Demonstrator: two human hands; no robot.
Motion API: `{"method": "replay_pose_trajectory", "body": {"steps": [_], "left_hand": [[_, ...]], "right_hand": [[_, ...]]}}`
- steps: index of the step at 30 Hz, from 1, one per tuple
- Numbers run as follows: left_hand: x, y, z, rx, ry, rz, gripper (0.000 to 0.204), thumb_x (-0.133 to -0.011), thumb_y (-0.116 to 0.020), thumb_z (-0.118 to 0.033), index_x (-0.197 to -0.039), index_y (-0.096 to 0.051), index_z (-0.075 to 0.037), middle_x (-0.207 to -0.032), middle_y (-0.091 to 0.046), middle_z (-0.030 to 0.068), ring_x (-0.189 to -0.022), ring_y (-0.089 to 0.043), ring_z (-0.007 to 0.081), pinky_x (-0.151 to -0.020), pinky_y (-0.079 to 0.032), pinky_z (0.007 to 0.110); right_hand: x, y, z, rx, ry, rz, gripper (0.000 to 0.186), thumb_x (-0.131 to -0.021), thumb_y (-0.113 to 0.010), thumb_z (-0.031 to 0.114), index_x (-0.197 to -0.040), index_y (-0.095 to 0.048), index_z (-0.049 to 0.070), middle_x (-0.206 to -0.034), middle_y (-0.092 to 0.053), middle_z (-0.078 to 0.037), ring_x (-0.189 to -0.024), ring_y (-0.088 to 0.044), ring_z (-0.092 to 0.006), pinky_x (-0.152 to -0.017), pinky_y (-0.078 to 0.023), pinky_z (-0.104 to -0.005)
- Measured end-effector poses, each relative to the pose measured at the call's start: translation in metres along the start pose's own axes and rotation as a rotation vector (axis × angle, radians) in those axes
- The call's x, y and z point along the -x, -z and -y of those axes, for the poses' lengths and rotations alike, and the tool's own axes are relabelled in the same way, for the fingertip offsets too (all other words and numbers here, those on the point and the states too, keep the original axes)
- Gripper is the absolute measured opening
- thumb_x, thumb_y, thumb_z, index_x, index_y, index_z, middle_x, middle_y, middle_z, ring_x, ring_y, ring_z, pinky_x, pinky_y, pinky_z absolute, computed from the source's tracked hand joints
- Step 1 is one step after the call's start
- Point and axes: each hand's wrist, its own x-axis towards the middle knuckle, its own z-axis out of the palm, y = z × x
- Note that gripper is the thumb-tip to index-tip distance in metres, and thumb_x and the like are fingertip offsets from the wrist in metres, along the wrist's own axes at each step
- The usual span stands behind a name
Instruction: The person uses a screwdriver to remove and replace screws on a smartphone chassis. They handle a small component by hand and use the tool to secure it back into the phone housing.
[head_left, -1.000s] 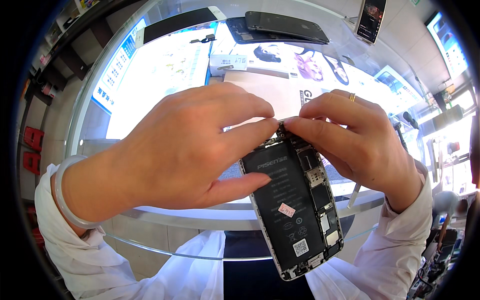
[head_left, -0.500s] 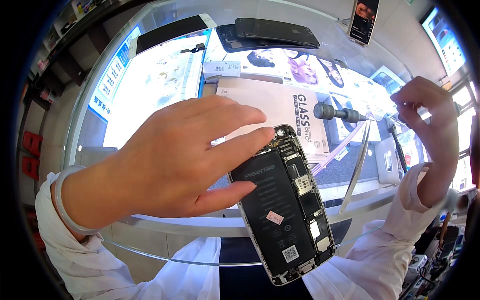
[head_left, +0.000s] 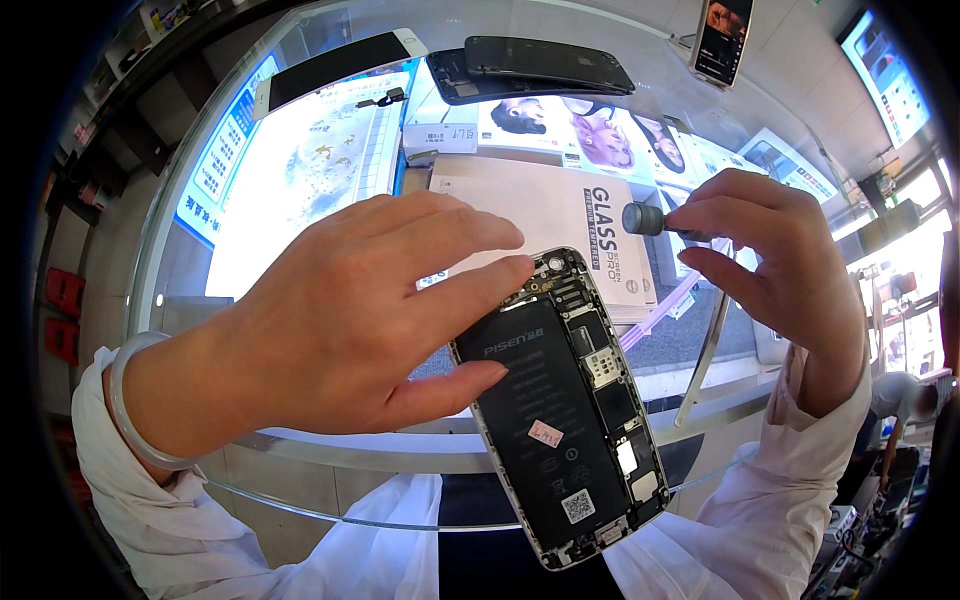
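Note:
An opened phone (head_left: 540, 420) lies slanted in front of me, its black battery and circuit boards bare. My left hand (head_left: 350, 310) reaches over its upper left edge, fingers spread. The index fingertip is at the phone's top corner and the thumb lies over the battery's edge. My right hand (head_left: 770, 250) is at a dark grey screwdriver (head_left: 643, 218) lying over the right side of a white box (head_left: 530, 210). Its thumb and fingertips close around the screwdriver's narrower part; the butt end sticks out to the left.
On the glass counter's far side are a white-framed phone screen (head_left: 340, 72), a small black part (head_left: 383, 98) and dark phone casings (head_left: 540, 70). A propped phone (head_left: 721, 45) stands at the far right. A thin silvery strip (head_left: 703, 370) runs below my right hand.
My right hand has moved left and down from the far right, and its fingers have come around the screwdriver. The left hand and the opened phone have barely shifted.

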Motion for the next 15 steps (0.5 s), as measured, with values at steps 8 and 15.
{"method": "replay_pose_trajectory", "body": {"steps": [8, 15], "left_hand": [[-0.0003, -0.0001, 0.0012, 0.017, -0.010, -0.005, 0.054, -0.077, -0.075, -0.026, -0.122, -0.065, 0.002, -0.121, -0.064, 0.0186, -0.106, -0.066, 0.0346, -0.090, -0.054, 0.043], [-0.0006, 0.0000, 0.0020, 0.053, 0.000, -0.022, 0.055, -0.075, -0.077, -0.026, -0.120, -0.065, 0.003, -0.119, -0.065, 0.0195, -0.104, -0.066, 0.0354, -0.087, -0.056, 0.042]], "right_hand": [[-0.0012, -0.0043, -0.0007, -0.015, -0.001, -0.053, 0.024, -0.075, -0.077, -0.008, -0.097, -0.071, -0.001, -0.094, -0.068, -0.012, -0.079, -0.071, -0.0219, -0.064, -0.056, -0.0300], [-0.0015, -0.0046, -0.0029, 0.064, -0.036, -0.093, 0.026, -0.072, -0.079, -0.005, -0.095, -0.069, 0.000, -0.089, -0.070, -0.013, -0.075, -0.071, -0.0259, -0.063, -0.056, -0.0306]]}}
